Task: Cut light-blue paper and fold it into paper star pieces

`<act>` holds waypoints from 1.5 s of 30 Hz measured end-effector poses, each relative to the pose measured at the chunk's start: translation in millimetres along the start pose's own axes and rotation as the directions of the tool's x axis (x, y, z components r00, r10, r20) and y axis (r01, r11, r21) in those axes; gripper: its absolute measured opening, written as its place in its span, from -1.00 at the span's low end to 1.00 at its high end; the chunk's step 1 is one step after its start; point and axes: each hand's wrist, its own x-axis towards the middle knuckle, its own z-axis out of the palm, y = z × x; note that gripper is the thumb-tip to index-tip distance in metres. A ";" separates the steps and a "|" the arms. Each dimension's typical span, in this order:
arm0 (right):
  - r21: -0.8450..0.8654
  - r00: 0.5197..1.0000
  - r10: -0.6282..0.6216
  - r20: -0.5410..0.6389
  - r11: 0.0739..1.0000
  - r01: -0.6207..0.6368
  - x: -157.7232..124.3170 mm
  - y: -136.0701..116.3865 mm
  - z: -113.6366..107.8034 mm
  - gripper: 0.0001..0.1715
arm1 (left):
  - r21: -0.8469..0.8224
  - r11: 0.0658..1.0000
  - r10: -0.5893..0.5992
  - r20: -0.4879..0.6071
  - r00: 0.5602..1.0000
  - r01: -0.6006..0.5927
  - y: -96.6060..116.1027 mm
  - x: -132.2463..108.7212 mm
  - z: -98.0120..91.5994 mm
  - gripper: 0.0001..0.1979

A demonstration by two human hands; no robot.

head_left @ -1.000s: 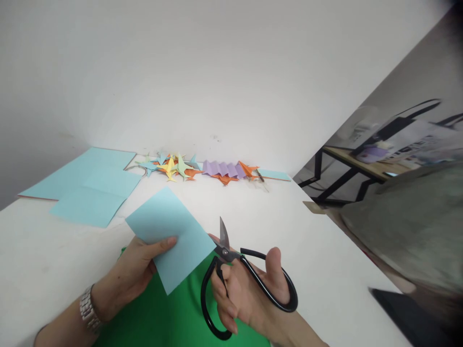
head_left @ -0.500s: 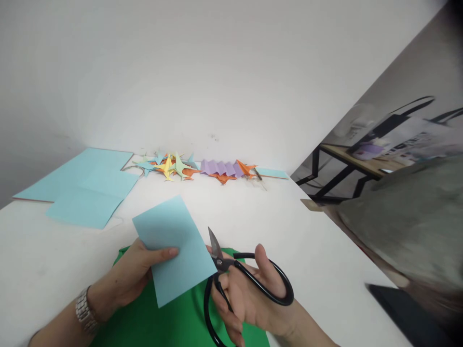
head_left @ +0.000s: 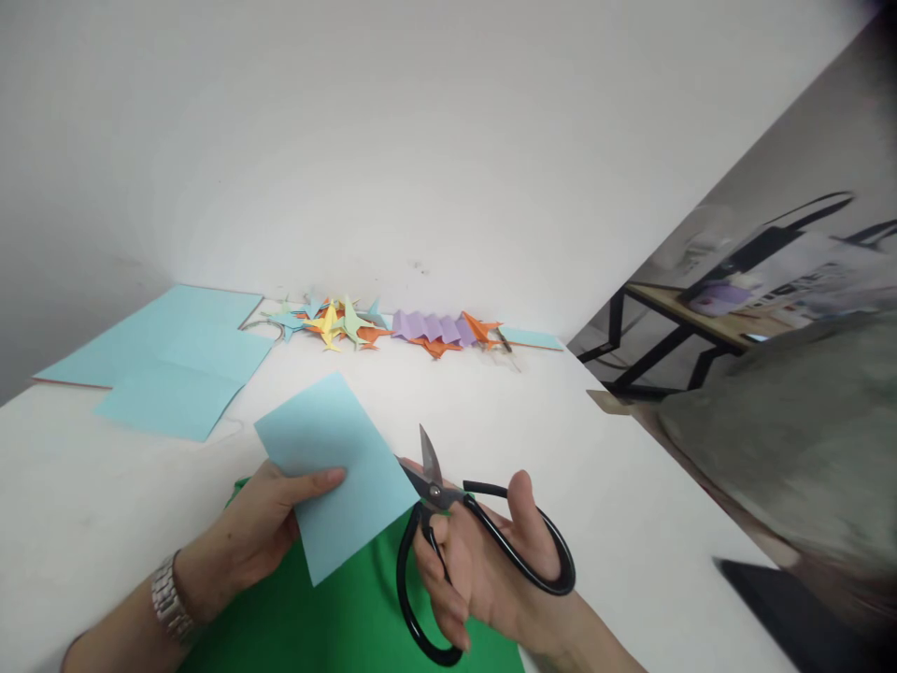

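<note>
Currently left hand (head_left: pixel 256 523) holds one sheet (head_left: pixel 361 495), right hand (head_left: pixel 483 575) one scissors (head_left: pixel 435 493).

"What's hidden?"
"Most fingers of the left hand (head_left: pixel 253 525), behind the blue paper (head_left: pixel 357 495)."
"And the bag (head_left: pixel 789 257)?"
"Blurred; I can't read its lettering (head_left: pixel 797 284)."
"Anything cut off?"
"The green cloth (head_left: pixel 343 626), by the bottom edge."

Shows plain pale blue in the foremost sheet (head_left: pixel 350 500), black and grey in the scissors (head_left: pixel 435 492), bright green in the material (head_left: pixel 350 622) by the near edge of the white table (head_left: pixel 623 495); along the far edge, yellow, orange, mint and blue in folded figures (head_left: pixel 352 324), plain lilac in pleated paper (head_left: pixel 424 327).
</note>
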 end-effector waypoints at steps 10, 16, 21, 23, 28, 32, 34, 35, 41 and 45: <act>-0.012 0.991 0.114 0.064 0.993 -0.114 0.3 -1.4 -6.5 0.05 | 0.050 0.995 -0.088 0.085 0.992 0.084 -3.4 -6.0 5.1 -0.67; 0.019 0.999 0.047 0.009 0.999 -0.047 1.4 0.4 -2.4 0.06 | 0.003 0.998 -0.065 0.028 0.998 0.065 -3.8 -6.1 7.7 -0.67; 0.028 0.999 0.015 -0.031 1.000 -0.014 0.2 -1.1 -1.0 0.03 | -0.009 0.999 -0.047 0.002 0.999 0.047 -3.6 -5.4 7.4 -0.67; 0.025 0.998 0.045 -0.037 0.999 -0.044 -0.1 -1.9 -1.2 0.04 | -0.002 0.999 -0.052 0.020 0.998 0.052 -4.6 -6.0 7.4 -0.69; 0.007 0.993 0.113 -0.027 0.994 -0.113 -1.0 -2.4 -3.4 0.03 | 0.026 0.998 -0.068 0.162 0.984 0.065 -10.3 -9.7 10.4 -0.67; 0.009 0.990 0.135 -0.026 0.991 -0.135 -2.9 -2.9 -4.7 0.04 | 0.001 0.995 -0.095 0.217 0.971 0.097 -11.1 -12.4 9.0 -0.64; 0.022 0.991 0.136 0.001 0.991 -0.136 -4.2 -4.1 -4.7 0.03 | -0.028 0.991 -0.122 0.222 0.968 0.131 -7.5 -12.7 5.9 -0.65; 0.027 0.990 0.139 0.013 0.990 -0.139 -4.8 -4.9 -4.5 0.03 | -0.043 0.988 -0.138 0.213 0.967 0.150 -5.1 -12.6 4.2 -0.66; 0.030 0.981 0.192 0.024 0.981 -0.193 -6.0 -7.1 -3.2 0.13 | -0.001 0.993 -0.118 0.137 0.984 0.120 4.1 -11.9 2.0 -0.71; 0.038 0.985 0.169 0.034 0.985 -0.170 -5.2 -6.9 -2.9 0.12 | 0.074 0.994 -0.091 0.114 0.989 0.082 3.3 -12.2 3.5 -0.72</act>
